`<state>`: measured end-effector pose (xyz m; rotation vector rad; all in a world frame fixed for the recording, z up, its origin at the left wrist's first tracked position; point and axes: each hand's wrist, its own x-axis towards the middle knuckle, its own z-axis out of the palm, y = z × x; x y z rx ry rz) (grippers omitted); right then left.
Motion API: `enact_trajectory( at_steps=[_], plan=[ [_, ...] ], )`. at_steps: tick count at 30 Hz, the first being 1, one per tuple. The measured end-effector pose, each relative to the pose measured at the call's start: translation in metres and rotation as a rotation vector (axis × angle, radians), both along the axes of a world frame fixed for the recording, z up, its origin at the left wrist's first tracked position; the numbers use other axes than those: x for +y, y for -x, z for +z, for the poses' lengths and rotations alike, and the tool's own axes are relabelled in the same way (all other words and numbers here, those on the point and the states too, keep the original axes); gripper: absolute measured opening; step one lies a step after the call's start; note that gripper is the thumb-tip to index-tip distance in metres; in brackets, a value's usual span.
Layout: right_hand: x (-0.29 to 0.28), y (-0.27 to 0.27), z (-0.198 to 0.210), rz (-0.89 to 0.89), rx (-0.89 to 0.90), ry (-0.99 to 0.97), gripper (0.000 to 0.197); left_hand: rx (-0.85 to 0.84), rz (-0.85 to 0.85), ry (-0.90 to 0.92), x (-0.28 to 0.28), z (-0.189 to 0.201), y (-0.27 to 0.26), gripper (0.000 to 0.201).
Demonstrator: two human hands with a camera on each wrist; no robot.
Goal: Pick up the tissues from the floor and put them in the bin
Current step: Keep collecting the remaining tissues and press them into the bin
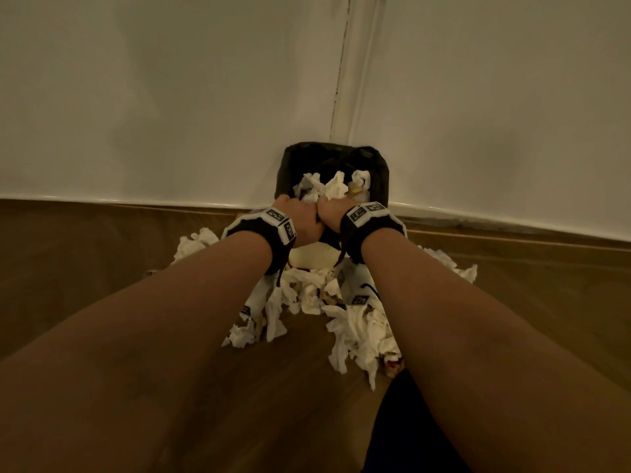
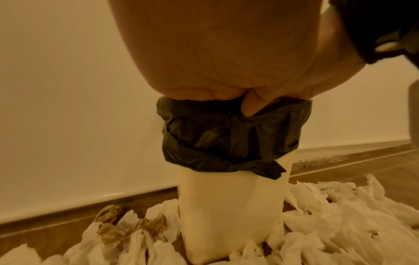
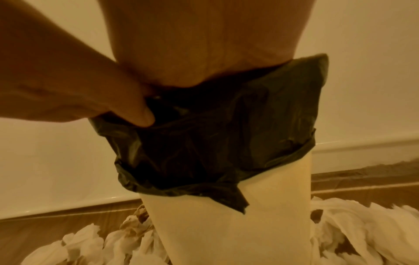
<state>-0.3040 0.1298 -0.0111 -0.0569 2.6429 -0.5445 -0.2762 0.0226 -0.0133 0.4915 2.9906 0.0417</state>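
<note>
A cream bin (image 1: 310,257) with a black liner (image 1: 379,165) stands in the wall corner, with crumpled white tissues (image 1: 336,187) heaped inside up to the rim. More tissues (image 1: 358,336) lie scattered on the floor around its base. My left hand (image 1: 297,216) and right hand (image 1: 329,215) sit side by side on the near rim, knuckles up, fingers dipping into the bin and hidden. In the left wrist view a thumb tip (image 2: 250,105) lies over the liner (image 2: 226,136). The right wrist view shows a thumb (image 3: 133,107) against the liner (image 3: 215,139).
White walls (image 1: 170,114) meet just behind the bin, with a skirting board (image 1: 102,199) along the wooden floor (image 1: 85,268). Some brown-stained tissues (image 2: 127,226) lie to the bin's left. A dark shape (image 1: 409,431) sits at the bottom edge near my right arm.
</note>
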Motion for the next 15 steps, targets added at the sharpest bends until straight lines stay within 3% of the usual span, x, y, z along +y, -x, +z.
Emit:
enact_trajectory(
  at_steps=[3, 7, 11, 15],
  plan=[
    [0.0, -0.005, 0.011, 0.028, 0.052, -0.019, 0.046, -0.011, 0.019, -0.144, -0.003, 0.005, -0.003, 0.019],
    [0.009, -0.008, 0.026, -0.005, 0.169, -0.04, 0.044, 0.052, 0.077, -0.422, -0.02, 0.015, -0.013, 0.032],
    [0.009, -0.019, 0.04, -0.007, 0.394, -0.111, 0.042, 0.295, 0.196, -0.469, -0.052, 0.018, -0.033, 0.031],
    [-0.005, -0.038, 0.048, 0.063, 0.536, -0.07, 0.033, 0.269, 0.355, -0.49, -0.08, -0.004, -0.066, 0.024]
  ],
)
